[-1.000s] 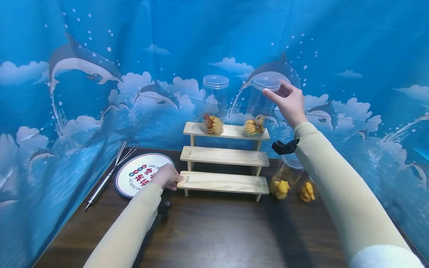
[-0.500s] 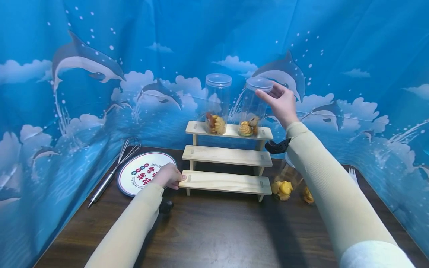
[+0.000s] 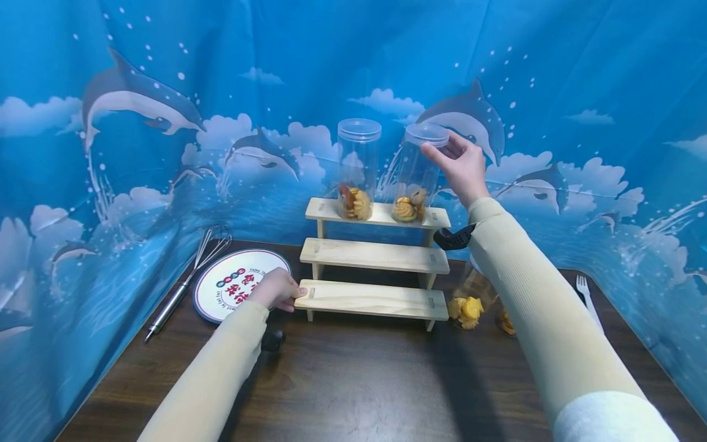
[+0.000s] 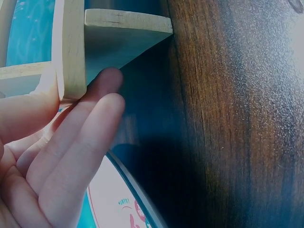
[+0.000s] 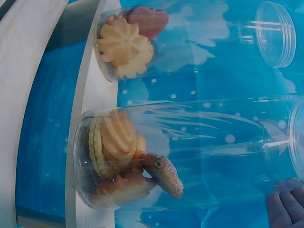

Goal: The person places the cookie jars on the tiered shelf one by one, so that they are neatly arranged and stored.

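Observation:
A three-step wooden display stand [image 3: 375, 254] stands on the dark table. My left hand [image 3: 278, 290] pinches the left end of its lowest shelf, thumb above and fingers below, as the left wrist view also shows. On the top shelf, a clear lidded jar of cookies [image 3: 359, 166] stands upright at the left. To its right is a second clear jar [image 3: 415, 178], tilted slightly, its base at the shelf. My right hand [image 3: 463, 167] grips this jar near its lid [image 3: 426, 133]. Cookies [image 5: 121, 147] lie at its bottom in the right wrist view.
A round plate with red lettering [image 3: 234, 285] and a whisk [image 3: 188, 282] lie left of the stand. At the right, a jar with yellow cookies [image 3: 466, 312], another cookie item [image 3: 506, 323] partly behind my arm, and a fork [image 3: 588, 299]. A dolphin-print curtain [image 3: 276, 73] hangs behind.
My right hand has moved the second jar left and inward on the top shelf, and it leans less than before. The left hand keeps its hold on the lowest shelf.

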Available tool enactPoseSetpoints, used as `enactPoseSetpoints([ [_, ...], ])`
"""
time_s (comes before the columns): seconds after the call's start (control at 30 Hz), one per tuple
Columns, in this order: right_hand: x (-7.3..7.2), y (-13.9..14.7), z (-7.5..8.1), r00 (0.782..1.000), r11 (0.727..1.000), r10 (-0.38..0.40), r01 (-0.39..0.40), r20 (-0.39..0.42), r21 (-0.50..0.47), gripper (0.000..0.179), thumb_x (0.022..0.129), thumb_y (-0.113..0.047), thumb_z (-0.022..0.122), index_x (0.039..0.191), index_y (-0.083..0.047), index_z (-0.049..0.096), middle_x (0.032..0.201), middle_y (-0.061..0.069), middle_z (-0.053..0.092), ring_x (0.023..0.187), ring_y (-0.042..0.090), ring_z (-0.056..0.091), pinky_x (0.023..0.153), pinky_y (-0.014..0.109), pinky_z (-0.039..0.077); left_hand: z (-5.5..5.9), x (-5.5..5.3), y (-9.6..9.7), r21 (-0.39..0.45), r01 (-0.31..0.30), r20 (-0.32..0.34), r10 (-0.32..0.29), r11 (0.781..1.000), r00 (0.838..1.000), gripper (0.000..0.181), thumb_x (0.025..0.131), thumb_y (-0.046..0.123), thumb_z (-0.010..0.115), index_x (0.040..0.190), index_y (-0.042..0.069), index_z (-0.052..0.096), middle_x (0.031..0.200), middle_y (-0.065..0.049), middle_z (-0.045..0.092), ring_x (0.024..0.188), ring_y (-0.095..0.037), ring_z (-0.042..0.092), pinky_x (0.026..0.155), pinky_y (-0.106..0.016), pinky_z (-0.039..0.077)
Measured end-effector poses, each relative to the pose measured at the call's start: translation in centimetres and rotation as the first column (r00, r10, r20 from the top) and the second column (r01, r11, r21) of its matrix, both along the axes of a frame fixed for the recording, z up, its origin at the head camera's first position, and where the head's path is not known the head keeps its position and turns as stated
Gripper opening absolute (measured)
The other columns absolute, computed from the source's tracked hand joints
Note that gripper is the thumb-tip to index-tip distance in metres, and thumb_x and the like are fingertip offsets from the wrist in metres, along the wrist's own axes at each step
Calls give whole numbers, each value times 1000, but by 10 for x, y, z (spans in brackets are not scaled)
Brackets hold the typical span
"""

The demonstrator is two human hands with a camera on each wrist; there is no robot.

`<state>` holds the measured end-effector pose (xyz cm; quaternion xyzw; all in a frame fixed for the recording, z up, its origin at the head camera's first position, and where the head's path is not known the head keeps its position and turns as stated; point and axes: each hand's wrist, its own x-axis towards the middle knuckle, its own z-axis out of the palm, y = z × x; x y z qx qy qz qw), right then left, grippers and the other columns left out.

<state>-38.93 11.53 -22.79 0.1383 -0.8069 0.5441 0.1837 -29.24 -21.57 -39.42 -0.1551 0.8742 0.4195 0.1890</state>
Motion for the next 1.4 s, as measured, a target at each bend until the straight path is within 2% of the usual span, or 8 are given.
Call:
enactPoseSetpoints([
  [0.27,4,2,0,999,998,16,-18,34,61,78,83,-53,65,148,-23,33,148,2,41,134,15,41,111,33,36,2,1,2,-13,0,-11,0,1000,1000,20,90,8,64,100,-8,62,75,-11,61,59,-15,61,59,-25,59],
  [0.47,9,9,-1,1000,998,18,-19,12,61,82,83,-51,66,149,-19,29,150,4,38,135,15,39,111,30,37,2,2,2,4,-6,-20,6,1000,1000,20,90,7,64,99,-10,62,72,-10,59,59,-15,59,58,-25,59],
  [0.77,23,43,-13,1000,998,-20,19,21,58,81,84,-50,66,149,-16,29,150,5,37,136,16,38,112,33,35,1,2,4,18,-1,-31,2,1000,1000,20,90,7,64,100,-11,62,71,-9,59,60,-15,58,59,-26,59],
  [1.0,37,67,-26,999,998,15,-17,39,59,79,86,-46,66,148,-13,32,150,6,38,136,18,39,110,36,36,4,5,6,11,-3,-28,3,1000,1000,18,91,6,63,98,-11,61,70,-9,59,59,-15,58,60,-27,59],
  [1.27,52,96,-34,998,988,32,-41,61,151,75,88,-45,64,149,-16,31,150,7,38,136,20,38,109,40,37,3,4,5,8,0,-25,0,1000,1000,21,91,6,63,101,-12,60,72,-11,61,61,-16,60,60,-28,60],
  [1.4,60,108,-43,996,982,42,-55,75,179,71,89,-41,64,148,-18,32,149,8,38,135,22,39,108,39,39,2,4,5,-13,9,-29,-9,1000,1000,21,91,7,62,100,-12,61,72,-11,62,59,-16,60,60,-28,60],
])
